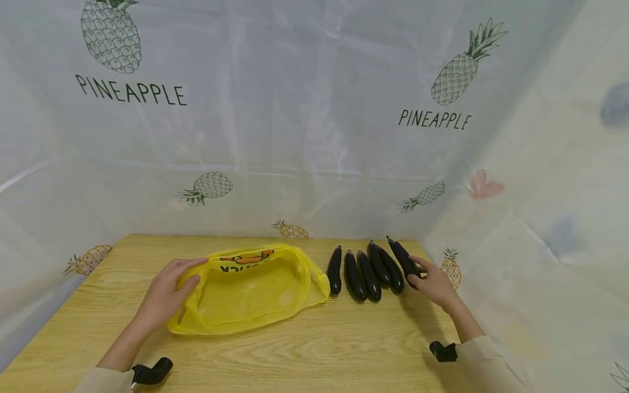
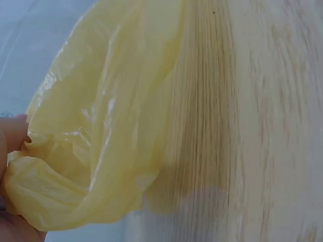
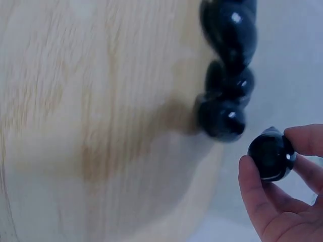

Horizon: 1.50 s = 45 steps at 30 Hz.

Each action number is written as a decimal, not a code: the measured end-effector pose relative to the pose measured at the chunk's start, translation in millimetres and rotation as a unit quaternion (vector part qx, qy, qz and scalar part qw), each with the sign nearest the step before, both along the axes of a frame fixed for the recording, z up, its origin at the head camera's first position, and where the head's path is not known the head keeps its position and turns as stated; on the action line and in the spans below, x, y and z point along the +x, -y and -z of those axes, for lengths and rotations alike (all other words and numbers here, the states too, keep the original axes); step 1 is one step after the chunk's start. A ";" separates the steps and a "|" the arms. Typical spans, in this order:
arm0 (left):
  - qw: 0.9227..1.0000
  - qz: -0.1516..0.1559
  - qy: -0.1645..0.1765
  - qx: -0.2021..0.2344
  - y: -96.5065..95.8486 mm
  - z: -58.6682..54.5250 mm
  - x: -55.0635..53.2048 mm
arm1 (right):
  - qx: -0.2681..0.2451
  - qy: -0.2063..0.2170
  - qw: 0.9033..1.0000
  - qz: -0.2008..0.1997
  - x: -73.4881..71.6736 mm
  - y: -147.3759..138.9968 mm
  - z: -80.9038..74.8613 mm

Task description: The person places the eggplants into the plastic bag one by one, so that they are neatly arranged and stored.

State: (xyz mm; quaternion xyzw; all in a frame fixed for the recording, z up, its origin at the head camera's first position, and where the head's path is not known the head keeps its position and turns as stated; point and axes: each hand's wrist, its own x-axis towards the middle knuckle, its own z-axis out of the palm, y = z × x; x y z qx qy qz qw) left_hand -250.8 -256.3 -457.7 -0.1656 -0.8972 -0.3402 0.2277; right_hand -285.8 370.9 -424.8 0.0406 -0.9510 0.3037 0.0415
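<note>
A yellow plastic bag [image 1: 245, 322] lies on its side with a wide mouth facing up and printing on its inner far wall. My left hand [image 1: 172, 286] grips the left end of its rim; in the left wrist view the fingers [image 2: 14, 133] hold the bunched film. My right hand [image 1: 434, 281] pinches a dark purple eggplant [image 1: 403, 256] between thumb and fingers, near its rounded end, with the stem pointing away. In the right wrist view this held eggplant [image 3: 271, 155] stands apart from the others. Several more eggplants [image 1: 355, 275] lie side by side between bag and right hand.
The wood-grain table [image 1: 304, 360] ends at a back edge just beyond the eggplants. A pale curtain [image 1: 304, 136] printed with pineapples hangs behind and along both sides. The leftmost eggplant [image 1: 334, 270] lies right at the bag's right end.
</note>
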 end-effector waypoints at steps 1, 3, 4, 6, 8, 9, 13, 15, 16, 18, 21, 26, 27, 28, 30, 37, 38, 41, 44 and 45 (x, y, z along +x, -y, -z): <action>1.000 -0.003 -0.003 -0.002 -1.1 -1.2 0.5 | 0.000 -0.004 1.000 -0.002 2.8 3.6 -3.2; 1.000 -0.009 -0.009 -0.006 -3.2 -3.5 1.4 | -0.002 -0.012 1.000 -0.009 8.7 11.5 -9.4; 1.000 -0.012 -0.012 -0.009 -4.3 -4.4 1.8 | 0.000 -0.016 1.000 -0.012 11.5 15.9 -12.2; 1.000 -0.015 -0.019 -0.012 -6.4 -5.6 2.3 | 0.001 -0.026 0.999 -0.019 17.3 25.6 -17.6; 0.999 -0.017 -0.029 -0.016 -8.3 -6.3 2.5 | 0.002 -0.041 0.999 -0.032 22.7 36.4 -22.4; 0.999 -0.017 -0.031 -0.016 -9.2 -6.5 2.5 | 0.002 -0.050 0.998 -0.040 25.3 42.0 -24.7; 0.999 -0.021 -0.039 -0.019 -12.1 -6.6 1.4 | -0.005 -0.079 0.993 -0.083 34.8 67.1 -31.7; 0.999 -0.023 -0.034 -0.016 -12.8 -6.4 0.6 | -0.002 -0.085 0.991 -0.103 38.8 80.2 -33.5; 0.999 -0.026 -0.034 -0.018 -13.1 -6.2 0.2 | -0.002 -0.085 0.990 -0.113 40.4 86.7 -34.0; 0.999 -0.028 -0.029 -0.017 -13.6 -5.5 -0.1 | -0.002 -0.080 0.988 -0.134 43.6 99.6 -34.5; 0.999 -0.028 -0.023 -0.013 -14.9 -5.1 -0.1 | -0.010 -0.065 0.985 -0.160 46.0 118.7 -33.7; 0.999 -0.031 -0.024 -0.011 -17.0 -5.7 0.2 | -0.019 -0.046 0.979 -0.198 42.3 149.5 -28.8; 0.999 -0.033 -0.024 -0.011 -17.2 -5.9 0.2 | -0.021 -0.044 0.977 -0.205 40.9 155.4 -27.2; 0.999 -0.034 -0.024 -0.012 -17.4 -6.2 0.3 | -0.018 -0.045 0.976 -0.212 39.5 161.3 -25.5; 0.999 -0.037 -0.024 -0.012 -17.5 -6.8 0.5 | -0.010 -0.045 0.974 -0.222 37.0 172.6 -22.2; 0.999 -0.038 -0.021 -0.007 -18.4 -8.6 0.9 | -0.005 -0.023 0.973 -0.228 28.5 203.4 -13.3; 0.999 -0.037 -0.022 -0.006 -18.8 -8.8 0.9 | -0.010 -0.016 0.974 -0.227 27.1 206.3 -12.2; 0.999 -0.034 -0.026 -0.007 -20.4 -9.7 0.0 | -0.033 0.000 0.974 -0.225 22.5 213.8 -9.0; 0.999 -0.031 -0.025 -0.007 -21.4 -10.8 -1.0 | -0.044 0.004 0.975 -0.218 16.1 221.1 -4.4; 0.999 -0.030 -0.024 -0.007 -21.4 -11.2 -1.0 | -0.044 0.003 0.976 -0.214 13.5 223.7 -2.1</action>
